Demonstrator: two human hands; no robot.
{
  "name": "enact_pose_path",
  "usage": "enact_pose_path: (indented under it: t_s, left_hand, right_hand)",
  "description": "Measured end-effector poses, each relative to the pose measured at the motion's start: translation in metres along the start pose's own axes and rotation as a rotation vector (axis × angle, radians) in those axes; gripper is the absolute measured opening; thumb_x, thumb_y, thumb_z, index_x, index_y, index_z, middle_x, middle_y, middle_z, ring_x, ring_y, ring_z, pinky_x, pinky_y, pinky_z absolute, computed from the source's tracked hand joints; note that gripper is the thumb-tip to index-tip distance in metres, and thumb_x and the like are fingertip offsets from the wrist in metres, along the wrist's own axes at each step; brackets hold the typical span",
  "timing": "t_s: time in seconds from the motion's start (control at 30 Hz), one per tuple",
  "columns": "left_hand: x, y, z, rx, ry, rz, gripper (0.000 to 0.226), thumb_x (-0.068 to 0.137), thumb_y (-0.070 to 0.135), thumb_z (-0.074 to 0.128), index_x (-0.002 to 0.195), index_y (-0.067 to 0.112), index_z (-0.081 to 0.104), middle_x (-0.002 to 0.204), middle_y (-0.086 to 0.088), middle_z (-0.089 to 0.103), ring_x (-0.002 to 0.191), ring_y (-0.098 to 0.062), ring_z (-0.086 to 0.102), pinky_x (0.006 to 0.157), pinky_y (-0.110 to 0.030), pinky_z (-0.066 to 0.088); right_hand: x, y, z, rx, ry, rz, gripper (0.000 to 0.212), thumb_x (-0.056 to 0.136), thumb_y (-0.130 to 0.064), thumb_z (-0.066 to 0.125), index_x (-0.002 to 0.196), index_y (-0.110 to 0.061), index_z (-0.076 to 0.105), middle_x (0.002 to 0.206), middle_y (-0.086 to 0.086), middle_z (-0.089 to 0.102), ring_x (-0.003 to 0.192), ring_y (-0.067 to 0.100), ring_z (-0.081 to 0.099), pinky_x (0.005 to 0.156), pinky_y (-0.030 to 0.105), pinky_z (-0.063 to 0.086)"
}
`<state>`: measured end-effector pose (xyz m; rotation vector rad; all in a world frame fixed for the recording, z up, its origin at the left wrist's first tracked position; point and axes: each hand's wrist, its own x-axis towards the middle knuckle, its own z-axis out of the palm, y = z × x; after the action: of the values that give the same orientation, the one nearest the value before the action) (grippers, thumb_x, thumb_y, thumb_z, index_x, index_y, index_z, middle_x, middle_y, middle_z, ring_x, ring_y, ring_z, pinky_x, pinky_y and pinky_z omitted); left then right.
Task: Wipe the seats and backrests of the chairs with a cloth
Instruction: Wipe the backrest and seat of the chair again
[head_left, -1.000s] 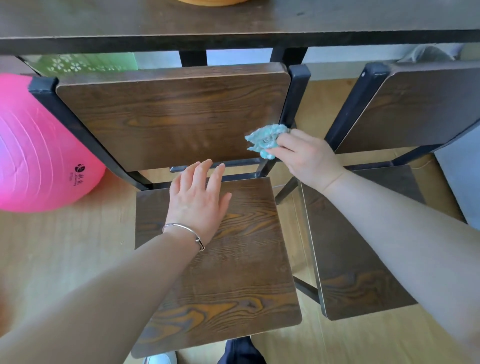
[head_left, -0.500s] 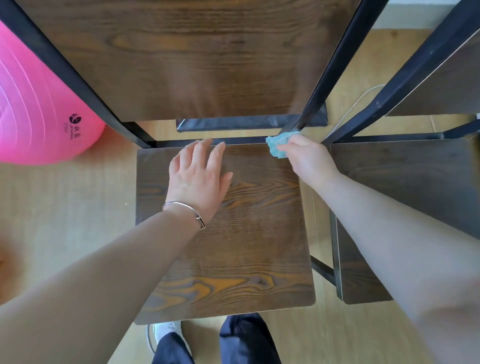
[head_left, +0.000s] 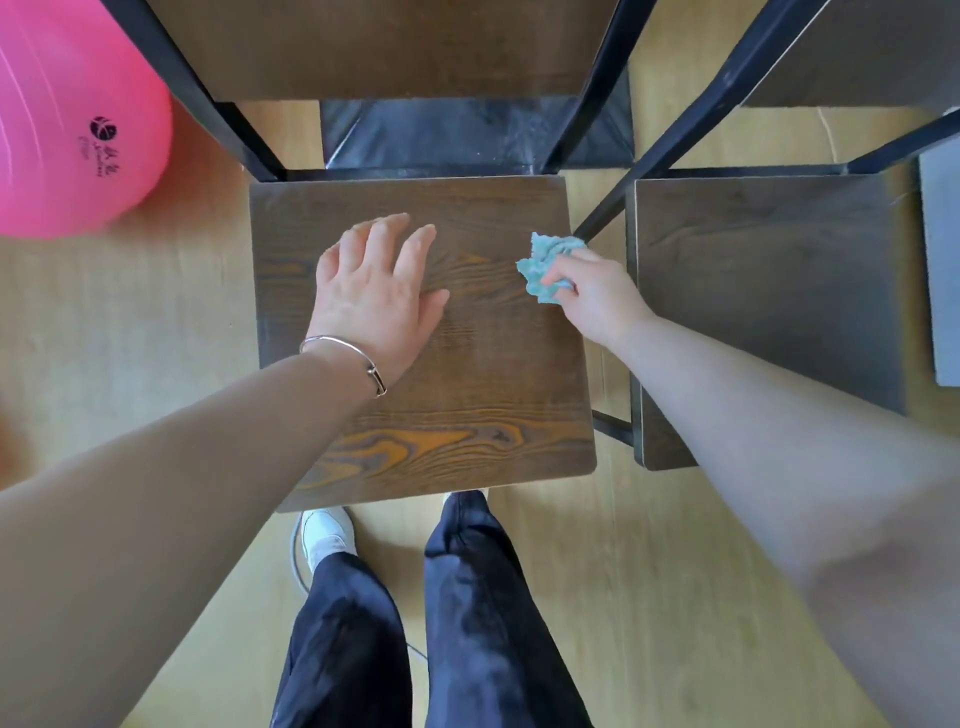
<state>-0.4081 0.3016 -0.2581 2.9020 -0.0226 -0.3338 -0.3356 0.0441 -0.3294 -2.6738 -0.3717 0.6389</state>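
Observation:
A dark wooden chair seat (head_left: 467, 395) lies straight below me, its backrest (head_left: 384, 47) at the top of the view. My left hand (head_left: 374, 296) rests flat on the seat with fingers spread, a thin bracelet on the wrist. My right hand (head_left: 597, 293) grips a crumpled teal cloth (head_left: 543, 265) and presses it on the seat's right side near the edge. A second chair seat (head_left: 769, 280) stands to the right, with its backrest (head_left: 857, 47) at the top right.
A large pink ball (head_left: 67, 119) sits on the wooden floor at the left. Black metal chair frames (head_left: 597, 98) run between the two chairs. My legs in dark trousers (head_left: 467, 613) and a white shoe (head_left: 324, 535) stand just in front of the seat.
My right hand has brought the cloth down from the backrest's right edge to the seat's right side. The view has tilted down onto the seat. My left hand stays flat on the seat.

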Motion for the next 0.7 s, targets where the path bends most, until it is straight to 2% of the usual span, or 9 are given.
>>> enact_pose_path:
  t_s: [0.13,0.23,0.33,0.53,0.7]
  left_hand:
    - [-0.027,0.002,0.006,0.007,-0.021,0.021,0.058,0.095,0.045,0.047,0.145,0.021,0.032,0.149,-0.008,0.033,0.133,-0.036,0.029,0.108,-0.052,0.028]
    - [-0.046,-0.001,0.010,0.032,-0.031,0.032,0.058,0.096,0.046,0.046,0.146,0.021,0.032,0.148,-0.008,0.032,0.132,-0.036,0.030,0.108,-0.052,0.028]
    - [-0.063,-0.009,0.014,0.029,-0.038,0.036,0.057,0.095,0.045,0.046,0.145,0.021,0.033,0.148,-0.008,0.033,0.130,-0.036,0.031,0.107,-0.051,0.028]
    - [-0.088,-0.034,0.017,0.065,-0.052,0.048,0.058,0.095,0.045,0.047,0.145,0.020,0.033,0.148,-0.007,0.033,0.129,-0.037,0.032,0.105,-0.051,0.029]
    - [-0.107,-0.050,0.016,0.078,-0.051,0.043,0.059,0.094,0.044,0.051,0.145,0.019,0.035,0.147,-0.009,0.035,0.128,-0.038,0.034,0.104,-0.052,0.029]
  right_hand:
    - [-0.048,-0.004,0.023,0.058,0.007,0.072,0.017,0.096,-0.008,0.056,0.109,-0.014,0.066,0.125,0.007,0.056,0.108,0.028,0.056,0.094,0.035,0.050]
    - [-0.071,-0.017,0.044,0.123,0.100,0.190,0.018,0.095,-0.010,0.058,0.109,-0.017,0.066,0.128,0.003,0.057,0.109,0.025,0.058,0.093,0.032,0.050]
    - [-0.081,-0.044,0.068,0.178,0.160,0.229,0.021,0.094,-0.009,0.058,0.111,-0.014,0.067,0.128,0.006,0.057,0.108,0.027,0.057,0.092,0.034,0.049]
    - [-0.102,-0.101,0.113,0.237,0.153,0.151,0.023,0.088,-0.005,0.061,0.108,-0.011,0.070,0.120,0.010,0.061,0.100,0.032,0.060,0.087,0.038,0.049]
    - [-0.148,-0.144,0.157,0.193,-0.012,0.020,0.025,0.086,-0.001,0.058,0.108,-0.011,0.068,0.116,0.007,0.059,0.096,0.033,0.059,0.078,0.043,0.050]
